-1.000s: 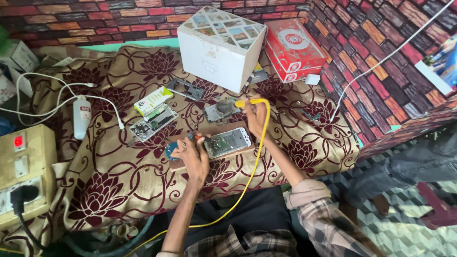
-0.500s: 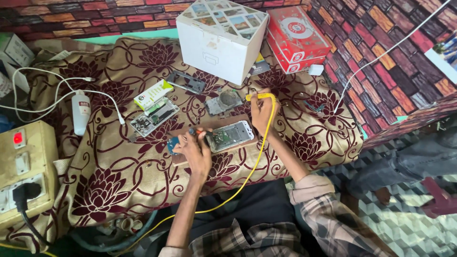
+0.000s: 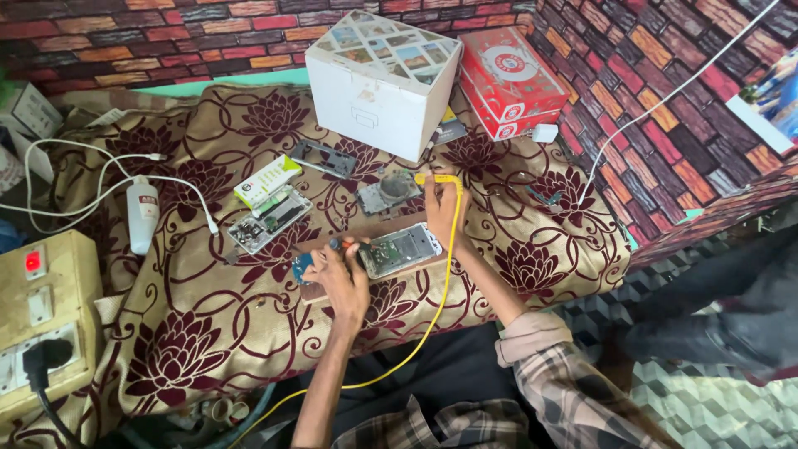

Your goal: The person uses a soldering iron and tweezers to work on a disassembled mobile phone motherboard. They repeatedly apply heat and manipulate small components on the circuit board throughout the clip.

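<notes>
An opened phone body (image 3: pixel 401 249) with its circuit board showing lies on the flowered cloth (image 3: pixel 191 333). My left hand (image 3: pixel 342 279) rests at its left end, fingers curled on a small dark-tipped tool. My right hand (image 3: pixel 443 208) sits just beyond the phone's right end and grips a yellow-handled tool (image 3: pixel 439 179) whose yellow cord (image 3: pixel 416 341) trails down toward me. A small blue part (image 3: pixel 300 266) lies by my left thumb.
Another dismantled phone (image 3: pixel 269 219), a green-and-white piece (image 3: pixel 266 180), a dark frame (image 3: pixel 322 158) and a round-centred part (image 3: pixel 389 192) lie nearby. A white box (image 3: pixel 378 81) and red box (image 3: pixel 509 81) stand behind. A white bottle (image 3: pixel 142 214), white cable and beige power unit (image 3: pixel 37 316) sit left.
The view has shifted slightly. Both hands stay at the opened phone, the left still on its left end and the right still holding the yellow tool.
</notes>
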A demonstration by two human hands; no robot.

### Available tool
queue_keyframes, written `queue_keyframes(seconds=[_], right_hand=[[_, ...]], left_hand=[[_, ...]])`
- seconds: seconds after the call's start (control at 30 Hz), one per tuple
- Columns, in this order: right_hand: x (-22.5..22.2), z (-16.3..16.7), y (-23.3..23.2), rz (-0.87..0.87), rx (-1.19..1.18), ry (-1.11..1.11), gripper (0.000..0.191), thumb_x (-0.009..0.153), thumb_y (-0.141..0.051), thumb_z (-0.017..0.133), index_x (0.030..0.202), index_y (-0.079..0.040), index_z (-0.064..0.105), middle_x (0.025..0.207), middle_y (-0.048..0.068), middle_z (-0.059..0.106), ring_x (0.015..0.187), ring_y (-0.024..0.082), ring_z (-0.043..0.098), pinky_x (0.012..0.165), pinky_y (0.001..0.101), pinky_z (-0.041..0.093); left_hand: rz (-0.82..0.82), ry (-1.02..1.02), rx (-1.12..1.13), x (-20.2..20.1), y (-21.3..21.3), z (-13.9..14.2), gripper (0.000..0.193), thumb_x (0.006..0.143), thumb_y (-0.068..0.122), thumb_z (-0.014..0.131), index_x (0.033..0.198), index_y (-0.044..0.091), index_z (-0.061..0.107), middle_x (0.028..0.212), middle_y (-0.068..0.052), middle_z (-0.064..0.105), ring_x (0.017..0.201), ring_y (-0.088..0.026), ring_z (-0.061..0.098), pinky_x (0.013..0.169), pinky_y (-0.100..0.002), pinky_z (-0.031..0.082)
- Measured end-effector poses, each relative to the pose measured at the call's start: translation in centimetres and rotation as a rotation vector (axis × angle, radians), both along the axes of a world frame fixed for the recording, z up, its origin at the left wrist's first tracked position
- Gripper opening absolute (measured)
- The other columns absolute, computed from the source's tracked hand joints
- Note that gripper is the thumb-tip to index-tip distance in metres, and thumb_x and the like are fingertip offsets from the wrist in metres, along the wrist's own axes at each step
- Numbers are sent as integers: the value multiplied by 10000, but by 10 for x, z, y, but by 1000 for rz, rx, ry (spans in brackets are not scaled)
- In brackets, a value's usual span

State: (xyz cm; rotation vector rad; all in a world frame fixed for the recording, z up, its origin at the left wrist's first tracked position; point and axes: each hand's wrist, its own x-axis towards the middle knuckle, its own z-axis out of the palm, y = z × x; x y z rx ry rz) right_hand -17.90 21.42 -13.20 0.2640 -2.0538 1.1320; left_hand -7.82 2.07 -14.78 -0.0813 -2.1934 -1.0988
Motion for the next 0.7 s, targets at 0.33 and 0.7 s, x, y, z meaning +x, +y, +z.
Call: queue_keyframes(seconds=[0.33, 0.7], right_hand=[[5, -4, 19, 150, -510, -247, 316, 1048, -339, 554, 1079, -29, 610, 929, 56, 748, 667, 108, 674, 526, 261, 499], [48, -12, 100, 241, -1377, -371, 510, 1022, -542, 553, 1097, -38, 571, 912, 61, 643, 723, 149, 587, 689, 292, 509]], left_hand=[[-14, -113, 43, 4, 3, -9, 183, 1007, 95, 494, 1153, 36, 587, 999, -93, 715, 946, -259, 464, 886, -478, 333], [37, -115, 17, 10, 7, -11, 207, 974, 76, 528, 1168, 21, 572, 1100, -106, 666, 1072, -304, 495, 943, -485, 299]])
